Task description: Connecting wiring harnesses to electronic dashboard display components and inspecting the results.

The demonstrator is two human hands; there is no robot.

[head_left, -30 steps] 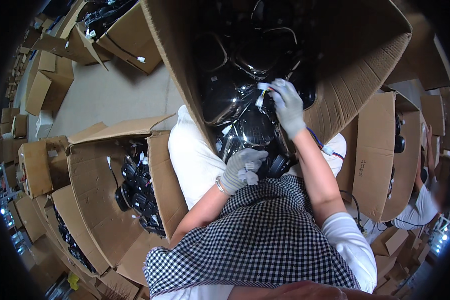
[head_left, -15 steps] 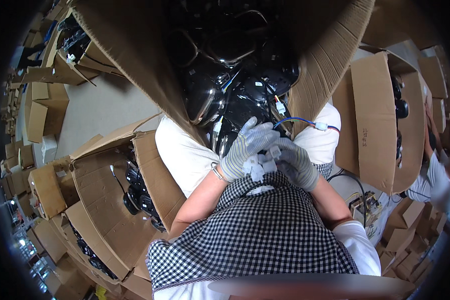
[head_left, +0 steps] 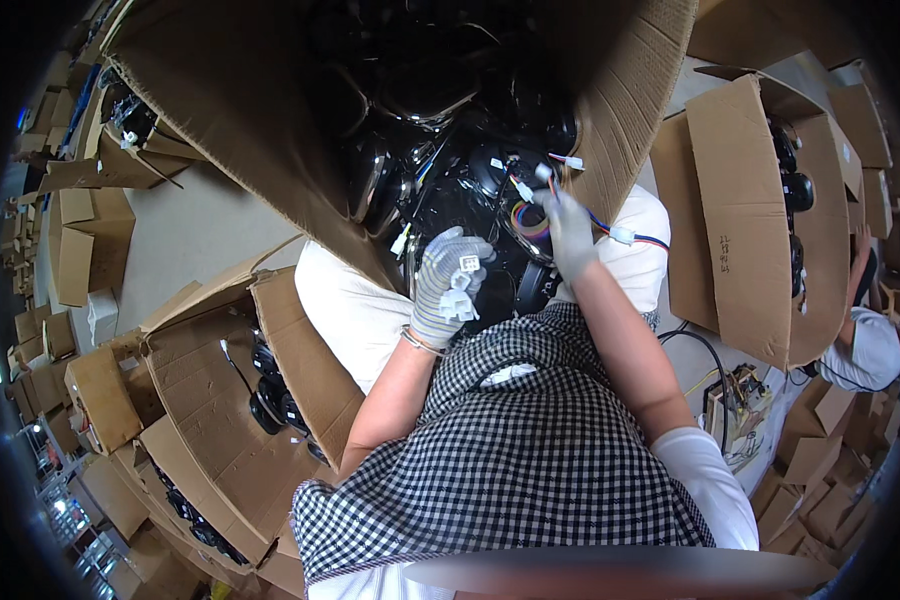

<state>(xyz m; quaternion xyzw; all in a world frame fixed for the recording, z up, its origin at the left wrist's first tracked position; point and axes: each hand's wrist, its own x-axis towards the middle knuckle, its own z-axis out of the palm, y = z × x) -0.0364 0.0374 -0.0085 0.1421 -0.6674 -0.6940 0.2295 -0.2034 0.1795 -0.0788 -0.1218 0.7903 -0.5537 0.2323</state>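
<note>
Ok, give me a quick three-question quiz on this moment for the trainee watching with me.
1. True or false: both hands wear knitted grey gloves.
2. What does the left hand hold? A) white plastic connectors B) a roll of tape C) a screwdriver
3. Fill in: the right hand reaches into the big ______ box of glossy black parts.

Key: 1 true. 2 A: the white connectors sit in its grip. 3 cardboard; that hand's fingers are at coloured wires there.
</note>
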